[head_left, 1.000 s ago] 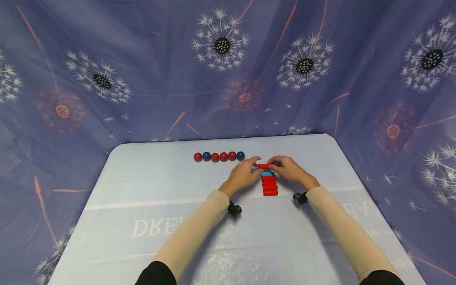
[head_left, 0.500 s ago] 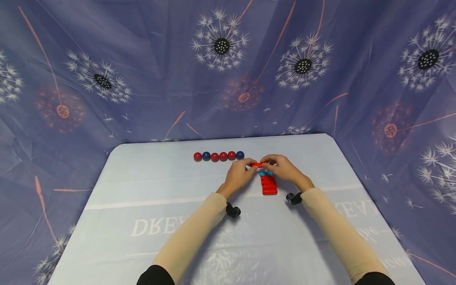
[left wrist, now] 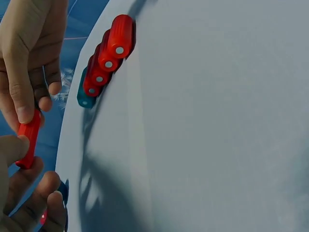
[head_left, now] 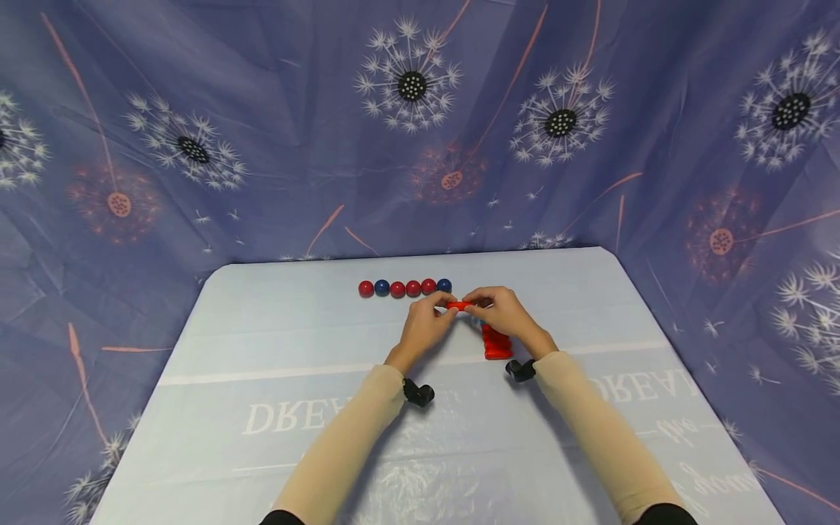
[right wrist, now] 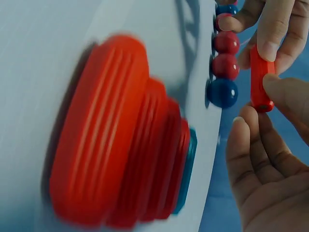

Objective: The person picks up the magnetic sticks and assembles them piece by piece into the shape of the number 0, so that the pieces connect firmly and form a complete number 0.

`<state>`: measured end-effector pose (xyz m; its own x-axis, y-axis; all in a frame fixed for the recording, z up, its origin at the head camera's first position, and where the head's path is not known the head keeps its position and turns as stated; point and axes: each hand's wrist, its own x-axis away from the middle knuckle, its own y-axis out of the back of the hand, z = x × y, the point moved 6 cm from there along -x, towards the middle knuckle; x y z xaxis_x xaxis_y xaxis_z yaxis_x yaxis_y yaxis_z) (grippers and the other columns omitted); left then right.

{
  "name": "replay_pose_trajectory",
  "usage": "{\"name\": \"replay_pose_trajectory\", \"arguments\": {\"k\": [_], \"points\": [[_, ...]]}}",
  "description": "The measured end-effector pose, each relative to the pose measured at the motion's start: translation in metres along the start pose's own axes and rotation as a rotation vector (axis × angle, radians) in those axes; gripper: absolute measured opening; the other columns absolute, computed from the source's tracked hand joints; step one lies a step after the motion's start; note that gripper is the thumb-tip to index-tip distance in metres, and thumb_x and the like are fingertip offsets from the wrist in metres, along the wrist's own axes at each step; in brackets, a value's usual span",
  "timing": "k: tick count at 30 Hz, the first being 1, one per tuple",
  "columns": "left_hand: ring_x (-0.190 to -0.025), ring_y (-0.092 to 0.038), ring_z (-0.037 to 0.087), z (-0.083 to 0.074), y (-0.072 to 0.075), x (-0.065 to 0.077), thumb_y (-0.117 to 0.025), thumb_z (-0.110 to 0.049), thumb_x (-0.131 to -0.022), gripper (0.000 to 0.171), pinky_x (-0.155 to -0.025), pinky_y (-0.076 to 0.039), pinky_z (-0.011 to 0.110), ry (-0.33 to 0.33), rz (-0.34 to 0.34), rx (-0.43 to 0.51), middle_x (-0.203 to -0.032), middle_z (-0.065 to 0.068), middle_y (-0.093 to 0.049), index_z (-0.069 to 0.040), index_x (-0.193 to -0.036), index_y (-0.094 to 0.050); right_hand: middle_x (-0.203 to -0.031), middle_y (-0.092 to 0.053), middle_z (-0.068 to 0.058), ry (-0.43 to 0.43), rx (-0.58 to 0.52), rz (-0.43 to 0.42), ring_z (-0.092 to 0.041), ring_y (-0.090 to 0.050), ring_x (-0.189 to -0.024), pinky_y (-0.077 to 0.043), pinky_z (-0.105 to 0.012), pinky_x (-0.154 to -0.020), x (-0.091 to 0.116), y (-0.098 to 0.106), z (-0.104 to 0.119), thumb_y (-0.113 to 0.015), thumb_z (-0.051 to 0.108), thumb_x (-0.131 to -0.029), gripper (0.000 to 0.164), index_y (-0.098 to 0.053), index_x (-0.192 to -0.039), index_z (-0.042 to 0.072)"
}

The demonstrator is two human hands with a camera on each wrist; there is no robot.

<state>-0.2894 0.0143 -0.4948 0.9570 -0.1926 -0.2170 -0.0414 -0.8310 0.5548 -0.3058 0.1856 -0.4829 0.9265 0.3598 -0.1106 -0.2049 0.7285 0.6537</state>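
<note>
Between my two hands is a red magnetic rod (head_left: 458, 306), ribbed along its sides. My left hand (head_left: 422, 321) pinches one end with thumb and fingertips, and my right hand (head_left: 504, 312) pinches the other. In the left wrist view the held rod (left wrist: 30, 137) is clear of the table. Below my right hand, several red magnetic rods (head_left: 497, 344) lie side by side in a row, pale round discs on their ends. A teal rod (left wrist: 86, 100) ends the row, largely covered by my right hand in the head view.
Several red and blue balls (head_left: 397, 289) stand in a line near the table's far edge, the rightmost a blue ball (right wrist: 223, 93) close behind my left hand. The table (head_left: 262, 328) has a white printed cover; a purple dandelion-patterned curtain (head_left: 295, 146) hangs behind it.
Both hands have moved left with the red rod, from above the row's far end to near the rightmost balls. The right hand shifted closer to the left. The row and balls have stayed put.
</note>
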Motion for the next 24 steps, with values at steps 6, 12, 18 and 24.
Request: {"name": "replay_pose_trajectory", "arguments": {"k": [6, 12, 18, 24], "points": [[-0.084, -0.074, 0.022, 0.008, 0.012, 0.008, -0.075, -0.015, -0.095, 0.024, -0.077, -0.060, 0.035, -0.016, -0.031, -0.011, -0.108, 0.007, -0.079, -0.010, -0.118, -0.075, -0.100, -0.078, -0.008, -0.002, 0.008, -0.026, -0.018, -0.072, -0.081, -0.060, -0.034, -0.074, -0.005, -0.014, 0.009, -0.078, 0.018, -0.093, 0.016, -0.081, -0.107, 0.010], [-0.089, -0.075, 0.024, 0.019, 0.026, 0.016, -0.076, -0.014, -0.095, 0.019, -0.079, -0.061, 0.038, -0.003, -0.028, 0.020, -0.108, 0.008, -0.078, -0.009, -0.113, -0.076, -0.095, -0.079, -0.007, 0.008, 0.001, -0.031, -0.012, -0.070, -0.071, -0.057, -0.027, -0.066, -0.011, -0.031, 0.017, -0.081, 0.018, -0.091, 0.015, -0.082, -0.103, 0.010], [-0.085, -0.071, 0.022, 0.032, 0.035, 0.022, -0.076, -0.015, -0.095, 0.017, -0.078, -0.058, 0.035, 0.027, -0.017, -0.011, -0.111, 0.006, -0.077, -0.011, -0.111, -0.077, -0.094, -0.080, -0.006, 0.006, -0.036, -0.016, -0.010, -0.072, -0.074, -0.058, -0.026, -0.066, -0.015, -0.047, 0.018, -0.081, 0.018, -0.090, 0.014, -0.083, -0.102, 0.010], [-0.083, -0.068, 0.020, 0.040, 0.046, 0.028, -0.075, -0.013, -0.095, 0.019, -0.077, -0.056, 0.034, 0.039, -0.022, -0.050, -0.112, 0.008, -0.077, -0.009, -0.113, -0.077, -0.096, -0.080, -0.003, 0.005, -0.050, 0.009, -0.011, -0.073, -0.080, -0.058, -0.026, -0.070, -0.019, -0.061, 0.023, -0.080, 0.021, -0.092, 0.015, -0.083, -0.103, 0.012]]}}
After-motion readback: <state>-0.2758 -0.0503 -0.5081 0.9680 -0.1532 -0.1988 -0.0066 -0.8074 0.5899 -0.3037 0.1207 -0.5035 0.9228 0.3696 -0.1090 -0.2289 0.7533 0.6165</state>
